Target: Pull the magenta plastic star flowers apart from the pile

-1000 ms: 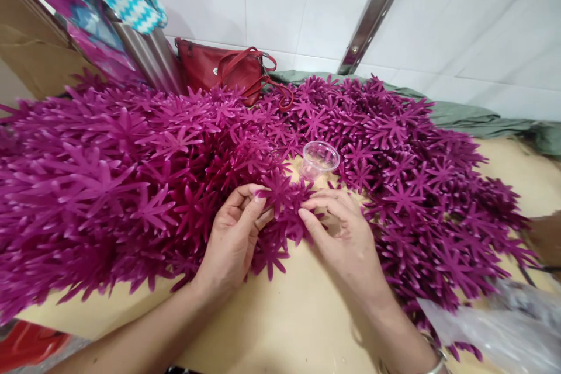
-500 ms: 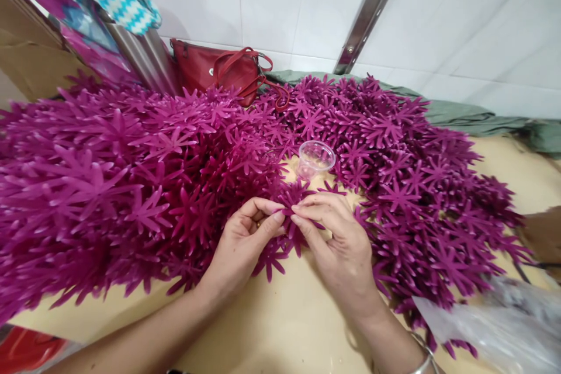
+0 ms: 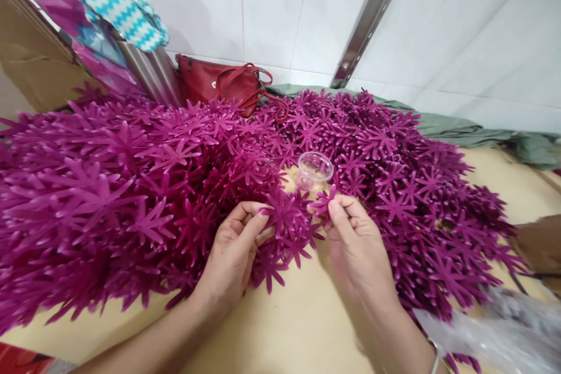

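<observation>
A big heap of magenta plastic flower pieces [image 3: 109, 187] covers the tan table [image 3: 289, 327]. My left hand [image 3: 234, 251] is closed, pinching a stack of flower pieces [image 3: 284, 219] between thumb and fingers. Just to the right, my right hand [image 3: 357, 245] is closed too, pinching a single small flower piece [image 3: 323, 203] at its fingertips. A small clear plastic cup [image 3: 314, 168] stands on the table just beyond both hands, ringed by flowers.
A red handbag [image 3: 219, 83] sits against the white tiled wall at the back. A slanted metal bar [image 3: 362, 32] leans there too. Green cloth [image 3: 473, 128] lies at the back right. Clear plastic wrap [image 3: 495, 327] lies at the near right; cardboard [image 3: 30, 58] stands left.
My hands were pinched together on one flower; now they have drawn apart, the right lifting a single small piece toward the cup while the left keeps the stack.
</observation>
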`<action>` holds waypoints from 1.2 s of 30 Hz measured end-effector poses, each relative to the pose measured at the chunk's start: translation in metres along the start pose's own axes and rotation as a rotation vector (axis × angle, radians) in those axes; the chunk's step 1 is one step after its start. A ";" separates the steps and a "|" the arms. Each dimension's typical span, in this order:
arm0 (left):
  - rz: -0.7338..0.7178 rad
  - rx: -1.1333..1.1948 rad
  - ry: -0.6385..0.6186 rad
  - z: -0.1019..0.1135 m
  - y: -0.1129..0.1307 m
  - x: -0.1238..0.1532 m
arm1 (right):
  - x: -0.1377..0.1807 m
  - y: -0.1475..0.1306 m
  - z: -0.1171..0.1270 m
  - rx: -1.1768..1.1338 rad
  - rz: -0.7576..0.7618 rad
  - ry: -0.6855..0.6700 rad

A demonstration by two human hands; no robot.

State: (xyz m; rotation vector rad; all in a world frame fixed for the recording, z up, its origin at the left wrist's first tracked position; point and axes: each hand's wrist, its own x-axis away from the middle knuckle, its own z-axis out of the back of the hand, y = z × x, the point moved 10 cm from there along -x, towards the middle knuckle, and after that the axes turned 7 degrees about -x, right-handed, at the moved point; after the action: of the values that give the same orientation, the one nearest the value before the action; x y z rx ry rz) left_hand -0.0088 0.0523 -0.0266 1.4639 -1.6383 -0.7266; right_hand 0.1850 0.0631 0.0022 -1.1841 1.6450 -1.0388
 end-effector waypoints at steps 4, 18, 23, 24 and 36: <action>-0.090 0.008 0.065 0.008 0.012 -0.001 | 0.001 0.021 0.000 -0.336 -0.245 0.109; -0.087 0.043 0.048 0.008 0.012 -0.002 | 0.003 0.006 -0.007 0.195 -0.157 -0.060; -0.106 0.049 0.063 0.009 0.015 -0.002 | 0.006 -0.003 -0.016 0.381 -0.128 -0.136; -0.109 0.051 0.066 0.009 0.016 -0.001 | 0.007 -0.002 -0.017 0.385 -0.137 -0.145; -0.117 0.050 0.086 0.012 0.020 -0.002 | 0.005 -0.005 -0.016 0.403 -0.064 -0.129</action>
State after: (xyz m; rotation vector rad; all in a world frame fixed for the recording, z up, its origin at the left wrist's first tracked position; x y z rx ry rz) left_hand -0.0293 0.0563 -0.0165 1.6152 -1.5258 -0.6809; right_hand 0.1699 0.0591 0.0111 -1.0140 1.2317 -1.2379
